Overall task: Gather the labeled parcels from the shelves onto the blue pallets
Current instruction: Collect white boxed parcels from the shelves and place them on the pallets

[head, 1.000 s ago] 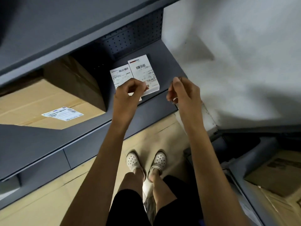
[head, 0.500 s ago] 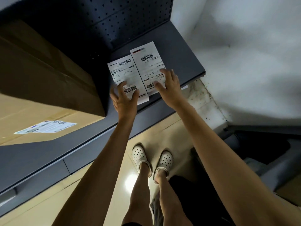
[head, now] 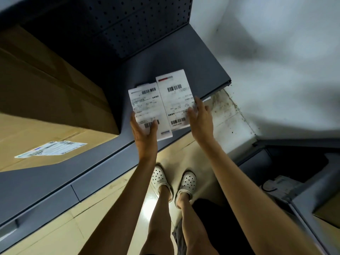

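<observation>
Two small parcels with white labels sit side by side, touching, at the front right corner of the grey shelf (head: 207, 57). Left parcel (head: 147, 107) is in the left hand (head: 145, 134): thumb curled over the near label edge by the lower barcode, fingers wrapped up its left side, so it's properly gripped from the near end. Right parcel (head: 175, 100) is held by the right hand (head: 200, 118), thumb lying on the label's right part and fingers going round the right edge, mostly hidden behind it. Can't tell if either parcel is lifted or resting on the shelf, the near ends poke out past the front lip though.

Both arms reach forward and up from the bottom of the view, pretty much straight, wrists close together, palms turned in toward each other with the parcels between them.

Bit blurry on the left label. Big cardboard box (head: 46, 85) with its own label (head: 51, 149) sits on the same shelf, off to the left, well apart from the hands. White clogs (head: 161, 179) on the tiled floor below.
</observation>
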{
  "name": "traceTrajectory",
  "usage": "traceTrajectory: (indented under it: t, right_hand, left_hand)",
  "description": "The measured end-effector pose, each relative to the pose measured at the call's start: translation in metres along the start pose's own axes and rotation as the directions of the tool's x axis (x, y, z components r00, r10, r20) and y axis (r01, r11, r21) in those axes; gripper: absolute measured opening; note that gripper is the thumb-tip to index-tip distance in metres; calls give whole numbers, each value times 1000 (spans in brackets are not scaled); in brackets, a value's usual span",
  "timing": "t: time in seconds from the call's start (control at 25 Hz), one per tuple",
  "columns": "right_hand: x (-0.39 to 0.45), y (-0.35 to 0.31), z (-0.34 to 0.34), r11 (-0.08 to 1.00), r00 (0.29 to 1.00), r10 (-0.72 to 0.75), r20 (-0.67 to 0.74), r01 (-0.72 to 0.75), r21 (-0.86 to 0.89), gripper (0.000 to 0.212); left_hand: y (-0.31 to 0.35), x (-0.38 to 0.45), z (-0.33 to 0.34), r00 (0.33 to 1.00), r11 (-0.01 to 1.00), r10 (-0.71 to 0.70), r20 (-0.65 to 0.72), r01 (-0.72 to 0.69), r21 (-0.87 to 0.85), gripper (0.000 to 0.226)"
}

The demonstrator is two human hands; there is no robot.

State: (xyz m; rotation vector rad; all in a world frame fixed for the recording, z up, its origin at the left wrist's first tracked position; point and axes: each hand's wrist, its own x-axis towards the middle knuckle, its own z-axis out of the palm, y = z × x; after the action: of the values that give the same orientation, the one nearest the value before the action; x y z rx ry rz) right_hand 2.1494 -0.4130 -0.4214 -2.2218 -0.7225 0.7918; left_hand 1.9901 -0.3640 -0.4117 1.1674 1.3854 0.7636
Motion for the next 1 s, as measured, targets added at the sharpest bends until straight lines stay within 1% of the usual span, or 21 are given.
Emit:
traceTrajectory:
  t: [0.04,0.12,0.2,0.28,0.4,0.48,0.56,0.64,0.76,0.88,1.0]
  right_hand:
    - [-10,9,1,1000,999,-20,-31,20,-6,62]
    - [-21,22,3,999,999,-41,-35,41,17,62]
    - [-27,31,7,997,999,-33,-1,33,69,56]
    - [-32,30,8,993,998,-33,48,27,113,54]
    - [-34,21,0,997,986,45,158,-55,61,50]
    - [-35,23,-4,996,977,83,194,-90,29,50]
    - [-43,27,-10,996,981,73,178,-82,43,58]
    - [-58,33,-13,994,985,61,164,-75,77,61]
    - [-83,41,-16,991,988,61,139,-76,108,57]
    - [-103,43,-19,986,991,60,122,-77,146,44]
    - [-121,35,-30,986,991,36,126,-56,158,29]
  left_hand:
    - [-5,-13,-2,1000,1000,-11,-8,11,7,69]
    - [-13,-30,-6,996,997,-67,-66,69,29,69]
    - [-19,-40,-9,982,989,-136,-129,142,39,63]
    - [-24,-45,-11,977,984,-159,-141,168,58,52]
    - [-33,-47,-16,972,971,-194,-130,210,115,48]
    - [-38,-44,-24,983,971,-174,-60,181,154,49]
    - [-41,-42,-33,989,967,-146,5,142,212,52]
    - [-42,-45,-39,991,967,-134,18,127,222,55]
    - [-35,-66,-42,992,973,-129,-2,127,195,58]
    - [-29,-91,-49,994,975,-112,-22,114,188,60]
    - [-20,-109,-60,996,982,-84,-35,89,166,57]
